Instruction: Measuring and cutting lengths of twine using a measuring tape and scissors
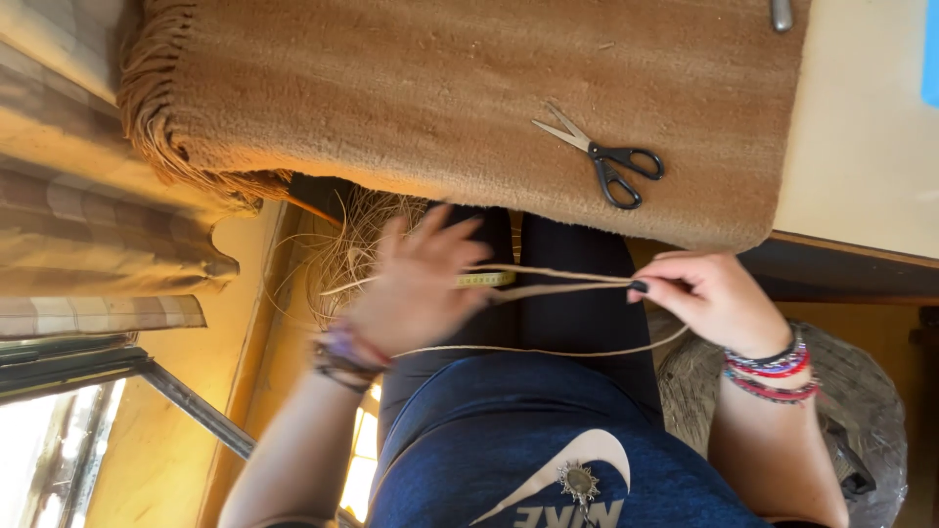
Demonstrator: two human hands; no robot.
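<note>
Item one, lowest in the frame: a dark blue shirt (489, 450) with a pale emblem, and on it a small metal pendant (578, 480), bottom centre.

Item two, just above: dark trousers (562, 303) over the lap, centre of the frame.

Item three: our left hand (416, 284), left of centre, blurred; the fingers are spread and the palm looks open, but we cannot tell for certain whether it grips anything. Bracelets (342, 357) circle its wrist.

Item four: our right hand (709, 298), right of centre, closed in a pinch on the ends of pale straw-coloured fibre strands (558, 284). The strands run taut across the lap between the two hands, with one looser strand sagging below them. Red, blue and dark beaded bracelets (778, 372) sit on this wrist.

Item five: a yellow measuring tape (484, 280), a short length showing beside the left hand's fingertips.

Item six: a loose bundle of raw fibre (347, 249), behind the left hand, left of centre.

Item seven: a woven basket (861, 411), lower right, beside the right forearm.

Item eight, farther: a tan fringed rug (440, 88) draped over the worktop (861, 127), filling the upper frame.

Item nine: black-handled scissors (606, 161) lying closed on the rug, upper centre-right.

Item ten: checked fabric (88, 215), far left.
</note>
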